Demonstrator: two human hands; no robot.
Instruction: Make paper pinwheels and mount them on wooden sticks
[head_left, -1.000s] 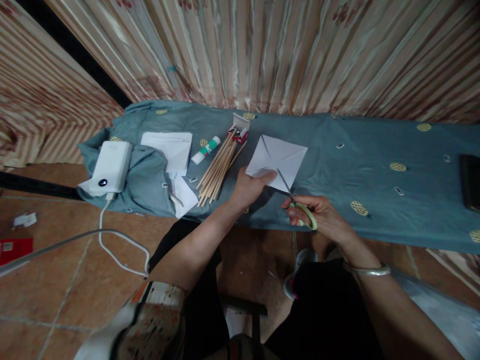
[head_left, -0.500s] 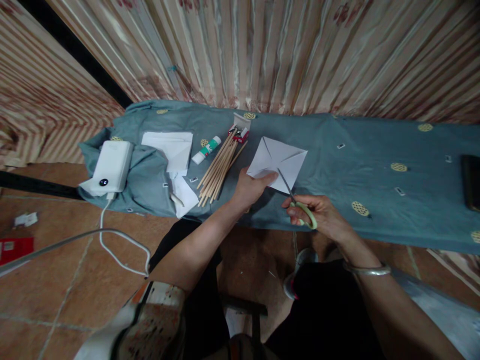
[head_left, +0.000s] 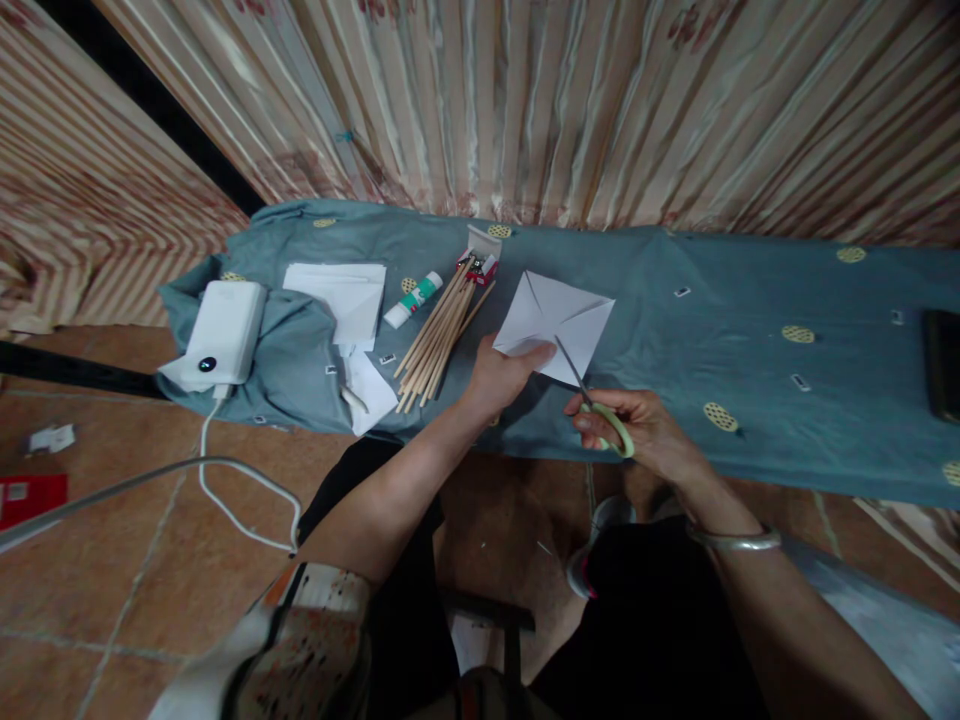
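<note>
A square sheet of white paper [head_left: 566,300] has slits or creases running from its corners toward the middle. My left hand [head_left: 504,378] pinches its near left edge, thumb on top and the other fingers underneath. In my right hand [head_left: 637,420] is a pair of scissors [head_left: 611,425] with pale green handles, my fingers through the loops. The blades lie at the paper's near side, their tip close to its middle and to my left thumb. Whether the blades are fully closed is hard to see.
Left of the paper lie wooden sticks [head_left: 439,345], a small red box [head_left: 480,265] of metal bits, a glue stick [head_left: 414,300], white paper sheets [head_left: 352,310] and a white power bank [head_left: 225,335] with a cable. A dark phone-like object [head_left: 943,360] rests at the cloth's [head_left: 750,330] right end.
Almost nothing differs. The paper's far edge has tilted up very slightly, while both hands and the scissors keep their places.
</note>
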